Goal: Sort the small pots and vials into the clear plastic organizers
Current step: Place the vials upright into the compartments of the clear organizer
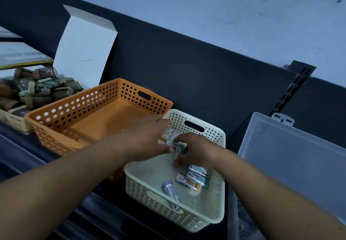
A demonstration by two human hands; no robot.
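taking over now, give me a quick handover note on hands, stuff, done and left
Left hand: fingers straight, reaching into the cream perforated basket.
Right hand: fingers curled round a small labelled vial there.
More vials lie loose at its near end; brown pots fill the open white carton far left.
Done: nothing seen in the clear plastic organizer, right.
Left: moving all vials and pots over.
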